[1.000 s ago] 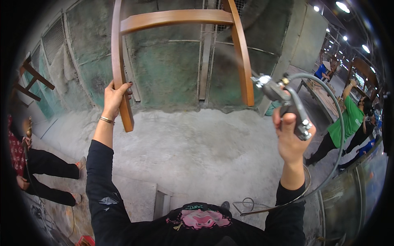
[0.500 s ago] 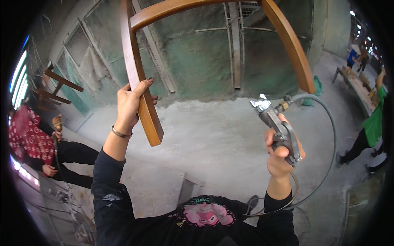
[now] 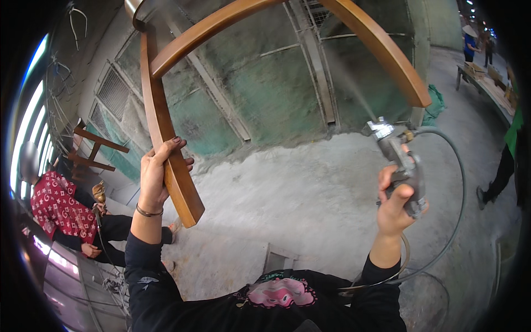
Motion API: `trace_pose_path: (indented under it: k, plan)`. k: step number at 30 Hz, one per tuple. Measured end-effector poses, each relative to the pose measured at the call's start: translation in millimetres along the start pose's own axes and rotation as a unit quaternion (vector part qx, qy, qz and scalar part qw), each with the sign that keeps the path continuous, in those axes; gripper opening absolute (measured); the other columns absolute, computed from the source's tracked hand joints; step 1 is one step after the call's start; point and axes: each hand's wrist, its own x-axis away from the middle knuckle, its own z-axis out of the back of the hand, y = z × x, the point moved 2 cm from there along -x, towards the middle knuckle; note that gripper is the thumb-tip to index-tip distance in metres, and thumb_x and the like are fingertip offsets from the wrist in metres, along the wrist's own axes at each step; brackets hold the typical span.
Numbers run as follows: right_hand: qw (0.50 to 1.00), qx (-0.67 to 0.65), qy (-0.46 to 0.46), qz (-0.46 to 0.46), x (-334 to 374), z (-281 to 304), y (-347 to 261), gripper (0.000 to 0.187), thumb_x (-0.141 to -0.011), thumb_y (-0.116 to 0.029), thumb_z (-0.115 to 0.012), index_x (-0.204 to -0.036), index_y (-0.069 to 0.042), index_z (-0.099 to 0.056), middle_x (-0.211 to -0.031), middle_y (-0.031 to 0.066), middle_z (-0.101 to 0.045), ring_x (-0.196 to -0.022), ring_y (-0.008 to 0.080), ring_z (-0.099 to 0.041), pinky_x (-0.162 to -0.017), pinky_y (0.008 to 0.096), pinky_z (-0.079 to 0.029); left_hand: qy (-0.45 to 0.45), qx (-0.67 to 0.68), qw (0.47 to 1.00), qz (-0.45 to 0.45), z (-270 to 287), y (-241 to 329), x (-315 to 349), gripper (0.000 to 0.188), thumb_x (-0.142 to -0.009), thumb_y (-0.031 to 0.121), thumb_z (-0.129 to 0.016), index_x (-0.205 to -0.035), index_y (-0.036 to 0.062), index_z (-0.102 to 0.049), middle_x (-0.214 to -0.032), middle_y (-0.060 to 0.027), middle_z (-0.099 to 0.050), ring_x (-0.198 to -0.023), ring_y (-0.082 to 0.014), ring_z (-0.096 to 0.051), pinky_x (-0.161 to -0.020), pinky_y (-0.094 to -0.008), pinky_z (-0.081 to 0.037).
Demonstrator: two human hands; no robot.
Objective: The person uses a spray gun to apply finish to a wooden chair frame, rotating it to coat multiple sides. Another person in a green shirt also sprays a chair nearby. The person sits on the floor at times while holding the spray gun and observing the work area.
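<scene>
Curved wooden frame (image 3: 166, 133) held up in front of the booth wall (image 3: 265, 94), left hand (image 3: 155, 177) wrapped tight around its near leg. Right hand (image 3: 395, 205) closed on spray gun (image 3: 399, 160), mist leaving the nozzle toward the far leg. I judge coating mid-pass; next I'd want the frame rotated to expose uncoated faces, hose (image 3: 456, 182) kept slack
</scene>
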Motion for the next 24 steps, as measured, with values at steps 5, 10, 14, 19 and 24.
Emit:
trace_pose_path:
  k: [5,10,14,19,24]
  plan:
    - [0.996,0.038,0.075,0.031,-9.7,13.3,-8.8,0.069,-0.101,-0.051,-0.066,-0.134,0.010,-0.061,-0.076,0.0039,-0.061,-0.060,0.0061,-0.047,-0.051,0.0207,-0.032,0.003,0.015,1.000,-0.013,10.2,-6.7,-2.2,0.046,-0.096,0.026,-0.072,-0.121,-0.0105,-0.060,-0.111,-0.0174,-0.068,-0.075,-0.0279,-0.075,-0.065,-0.0364,-0.063]
    - [0.991,0.035,-0.108,0.070,-3.3,-23.5,-29.6,0.058,-0.098,-0.039,-0.074,-0.130,0.010,-0.066,-0.087,0.0097,-0.070,-0.069,0.0114,-0.062,-0.061,0.0240,-0.049,-0.004,0.010,1.000,-0.008,23.9,-14.4,-9.3,0.043,-0.094,0.025,-0.072,-0.117,-0.0100,-0.060,-0.100,-0.0181,-0.065,-0.074,-0.0280,-0.075,-0.066,-0.0370,-0.064]
    - [0.970,0.082,-0.118,0.194,-35.9,-69.0,-34.2,0.053,-0.092,-0.026,-0.082,-0.129,0.009,-0.067,-0.097,0.0150,-0.077,-0.082,0.0164,-0.073,-0.071,0.0267,-0.056,-0.008,0.022,1.000,0.002,34.8,-22.1,-15.3,0.041,-0.094,0.023,-0.072,-0.115,-0.0104,-0.059,-0.099,-0.0171,-0.063,-0.076,-0.0285,-0.075,-0.067,-0.0376,-0.064]
    - [0.927,0.133,-0.011,0.350,-117.6,-131.5,-29.7,0.048,-0.089,-0.021,-0.085,-0.127,0.005,-0.070,-0.103,0.0165,-0.079,-0.089,0.0197,-0.078,-0.076,0.0299,-0.059,-0.008,0.034,0.999,-0.006,45.1,-27.9,-18.0,0.041,-0.094,0.020,-0.072,-0.117,-0.0110,-0.057,-0.104,-0.0168,-0.064,-0.078,-0.0292,-0.075,-0.069,-0.0385,-0.064]
    - [0.926,0.116,0.036,0.358,-168.5,-180.4,-22.8,0.049,-0.090,-0.037,-0.083,-0.120,0.000,-0.074,-0.102,0.0187,-0.079,-0.095,0.0326,-0.078,-0.079,0.0358,-0.061,-0.010,0.048,0.999,-0.011,54.4,-29.4,-18.8,0.038,-0.094,0.018,-0.071,-0.115,-0.0105,-0.058,-0.103,-0.0153,-0.065,-0.079,-0.0289,-0.075,-0.069,-0.0384,-0.064]
